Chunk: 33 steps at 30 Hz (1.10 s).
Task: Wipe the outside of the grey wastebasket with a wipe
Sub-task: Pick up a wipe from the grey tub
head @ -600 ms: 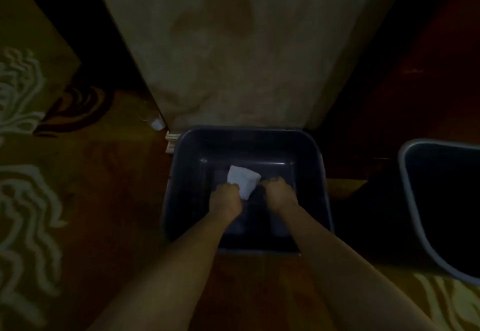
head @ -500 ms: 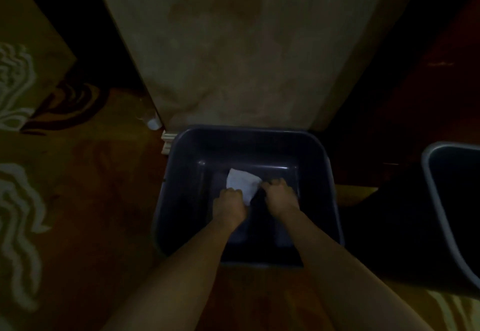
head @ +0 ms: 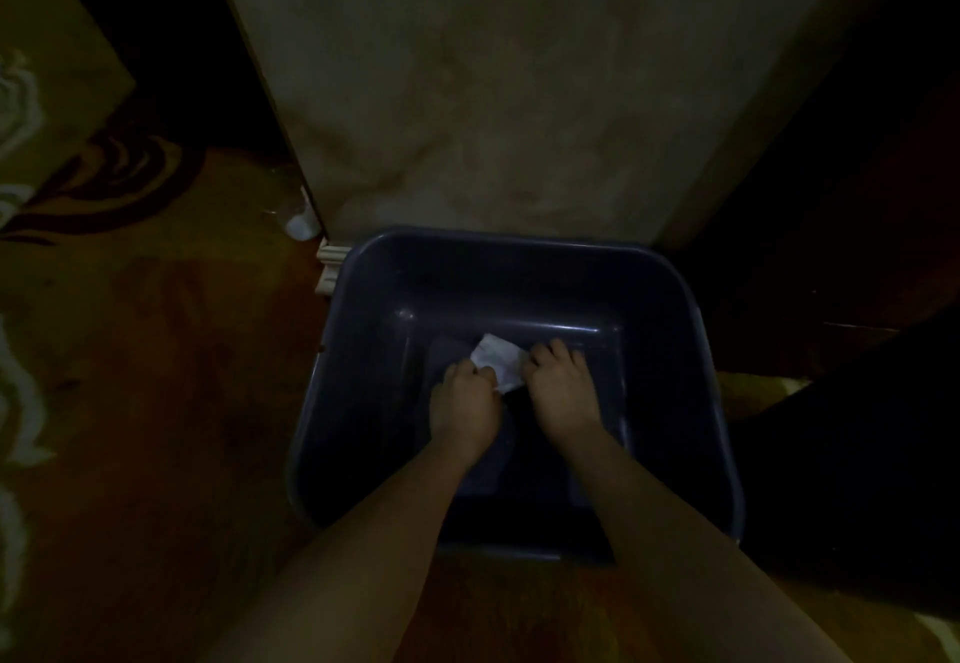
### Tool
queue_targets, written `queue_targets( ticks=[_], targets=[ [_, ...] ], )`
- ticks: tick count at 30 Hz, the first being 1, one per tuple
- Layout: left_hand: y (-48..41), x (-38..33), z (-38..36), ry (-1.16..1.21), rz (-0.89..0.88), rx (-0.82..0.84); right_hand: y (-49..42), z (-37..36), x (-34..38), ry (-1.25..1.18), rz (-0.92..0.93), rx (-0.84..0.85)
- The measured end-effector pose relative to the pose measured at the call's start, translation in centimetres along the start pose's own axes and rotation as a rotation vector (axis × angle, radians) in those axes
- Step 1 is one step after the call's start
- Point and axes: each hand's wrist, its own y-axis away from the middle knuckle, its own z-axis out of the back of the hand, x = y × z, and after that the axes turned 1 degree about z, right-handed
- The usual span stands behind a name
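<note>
Grey wastebasket [head: 363, 350]: moulded plastic, smooth, with a faint sheen along the inner floor edges and rim. Wipe [head: 498, 358]: white, thin, crumpled, matt; paper or cloth cannot be told. Carpet [head: 130, 376]: woven pile, matt, patterned in pale and dark figures on brown. Wall panel [head: 519, 90] behind the basket: beige, matt, blotchy and stained. Small white cap-like item [head: 303, 226] at the wall foot: smooth, probably plastic.

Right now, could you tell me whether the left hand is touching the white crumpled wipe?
Touching. The head view shows the left hand's fingers closed on the white crumpled wipe's near edge, above the grey plastic wastebasket.
</note>
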Motion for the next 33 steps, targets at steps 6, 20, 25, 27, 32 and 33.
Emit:
queue_targets(
  ticks=[6,20,25,27,32,33],
  targets=[
    [0.7,-1.4,3.5,0.393,-0.01,-0.19,2.1,3.6,-0.6,-0.511,-0.178,-0.171],
    [9.1,-12.0,12.7,0.598,-0.414,-0.051,17.6,18.2,-1.2,-0.807,-0.267,-0.454],
    [13.6,-16.6,12.5,0.628,-0.606,0.106,25.4,20.1,-3.0,-0.786,-0.331,-0.529],
    [15.3,-18.1,11.7,0.583,-0.682,0.185,28.5,19.9,-4.0,-0.807,-0.371,-0.513],
    [19.1,-21.5,9.1,0.352,-0.815,0.358,34.7,18.0,-6.2,-0.903,-0.48,-0.529],
    [19.7,-22.3,8.8,0.29,-0.848,0.348,35.5,17.6,-6.6,-0.94,-0.5,-0.533]
  ],
)
